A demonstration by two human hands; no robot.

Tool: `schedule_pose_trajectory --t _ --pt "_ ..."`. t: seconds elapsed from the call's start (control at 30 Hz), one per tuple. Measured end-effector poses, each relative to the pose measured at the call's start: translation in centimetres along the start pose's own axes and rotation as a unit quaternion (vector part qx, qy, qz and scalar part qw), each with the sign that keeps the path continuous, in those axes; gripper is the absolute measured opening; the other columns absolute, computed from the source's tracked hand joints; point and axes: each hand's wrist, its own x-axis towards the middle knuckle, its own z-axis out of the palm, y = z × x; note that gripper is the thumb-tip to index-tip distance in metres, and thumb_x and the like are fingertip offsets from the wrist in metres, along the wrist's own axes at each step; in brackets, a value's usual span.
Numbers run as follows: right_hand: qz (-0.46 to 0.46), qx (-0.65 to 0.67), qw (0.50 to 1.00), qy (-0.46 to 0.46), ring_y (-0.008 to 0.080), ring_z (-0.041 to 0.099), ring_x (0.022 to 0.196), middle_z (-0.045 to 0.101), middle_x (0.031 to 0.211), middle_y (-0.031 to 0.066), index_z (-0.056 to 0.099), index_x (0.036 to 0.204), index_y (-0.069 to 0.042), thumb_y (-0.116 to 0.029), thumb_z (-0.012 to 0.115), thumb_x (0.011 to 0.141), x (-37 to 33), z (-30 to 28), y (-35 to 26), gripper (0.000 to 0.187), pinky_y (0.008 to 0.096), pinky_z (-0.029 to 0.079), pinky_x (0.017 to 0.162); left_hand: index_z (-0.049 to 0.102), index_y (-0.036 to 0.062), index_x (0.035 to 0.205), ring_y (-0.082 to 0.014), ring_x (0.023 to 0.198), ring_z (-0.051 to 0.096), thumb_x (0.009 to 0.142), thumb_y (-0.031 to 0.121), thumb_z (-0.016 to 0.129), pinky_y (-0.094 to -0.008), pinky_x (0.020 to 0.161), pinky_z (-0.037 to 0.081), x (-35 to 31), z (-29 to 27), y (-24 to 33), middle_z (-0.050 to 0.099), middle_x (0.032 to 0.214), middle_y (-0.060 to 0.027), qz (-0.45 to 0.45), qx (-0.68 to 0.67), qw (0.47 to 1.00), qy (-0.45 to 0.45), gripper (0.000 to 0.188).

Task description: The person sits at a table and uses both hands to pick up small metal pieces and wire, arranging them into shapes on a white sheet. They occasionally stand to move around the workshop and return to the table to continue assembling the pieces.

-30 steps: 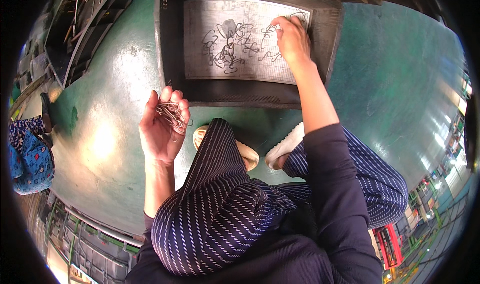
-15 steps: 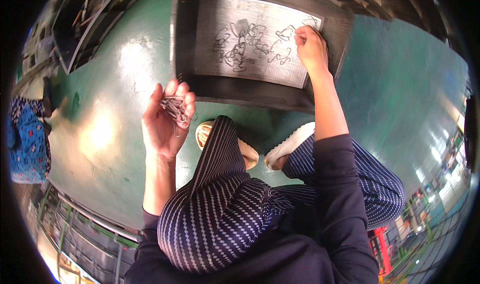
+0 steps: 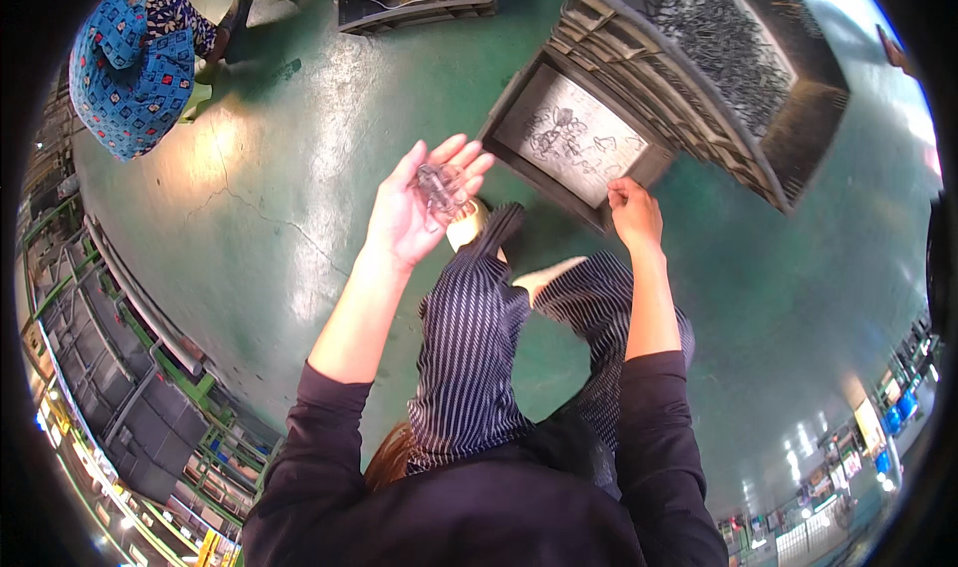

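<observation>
My left hand (image 3: 394, 226) is palm up, its fingers partly curled round a small pile of bent metal wire hooks (image 3: 436, 186). To its right, my right hand (image 3: 639, 218) hovers at the near right corner of a dark plastic tray (image 3: 547, 186). Thumb and fingers are pinched together there; anything between them is too small to make out. White printed paper (image 3: 555, 86) lines the tray. Scattered over that paper lie several dark wire hooks (image 3: 559, 140), mostly on the left side.
Behind the tray rises a stack of dark trays (image 3: 689, 113), its top one heaped with wire hooks (image 3: 723, 53). Another crate (image 3: 424, 13) with metal pieces stands on the green floor (image 3: 269, 158). A person in blue patterned clothing (image 3: 150, 83) is at far left. Metal racks (image 3: 130, 367) line the lower left.
The view has tilted up and shifted, bringing the tray stack and the other person into fuller sight. My right hand has drawn back from inside the tray to its near corner. The left still holds its hooks.
</observation>
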Motion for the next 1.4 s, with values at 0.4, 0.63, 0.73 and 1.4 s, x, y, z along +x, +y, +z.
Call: schedule_pose_trajectory --t 0.4,0.63,0.73,1.4 --pt "0.014 -0.142 0.98 -0.139 0.0311 0.061 0.081 0.063 0.086 0.013 0.061 0.086 -0.013 -0.02 0.054 0.078 -21.1 -12.7 -7.3 0.012 0.0414 0.049 0.072 0.059 0.0035 0.079 -0.0212 0.073 0.056 0.091 0.025 0.044 -0.0315 0.064 0.055 -28.1 10.2 1.4 0.058 0.079 -0.0091 0.058 -0.12 0.985 0.111 0.029" --pt "-0.035 -0.161 0.971 -0.175 0.0323 0.06 0.084 0.063 0.088 0.0135 0.062 0.087 -0.012 -0.026 0.05 0.08 -28.1 -10.7 -17.5 0.02 0.0424 0.048 0.075 0.057 0.0033 0.079 -0.0204 0.072 0.057 0.091 0.023 0.044 -0.0306 0.064 0.054 -42.7 8.1 6.8 0.058 0.08 -0.0085 0.113 -0.165 0.973 0.113 0.026" --pt "-0.064 -0.242 0.956 -0.15 0.0334 0.059 0.087 0.061 0.095 0.0162 0.06 0.093 -0.01 -0.028 0.048 0.083 -30.3 -6.1 -18.7 0.024 0.0422 0.047 0.077 0.056 0.0025 0.079 -0.0198 0.072 0.058 0.09 0.024 0.046 -0.0315 0.063 0.054 -49.6 5.4 10.9 0.058 0.078 -0.009 0.131 -0.187 0.964 0.138 0.026" --pt "0.044 0.319 0.58 -0.748 0.0186 0.057 0.062 0.056 0.065 0.0004 0.058 0.078 -0.011 -0.058 0.04 0.084 -52.2 23.6 -97.5 0.051 0.0304 0.048 0.064 0.045 0.0063 0.064 -0.0111 0.043 0.036 0.092 0.035 0.038 -0.018 0.032 0.026 -72.9 -8.7 57.9 0.041 0.056 -0.0037 0.282 -0.099 0.954 -0.007 0.04"
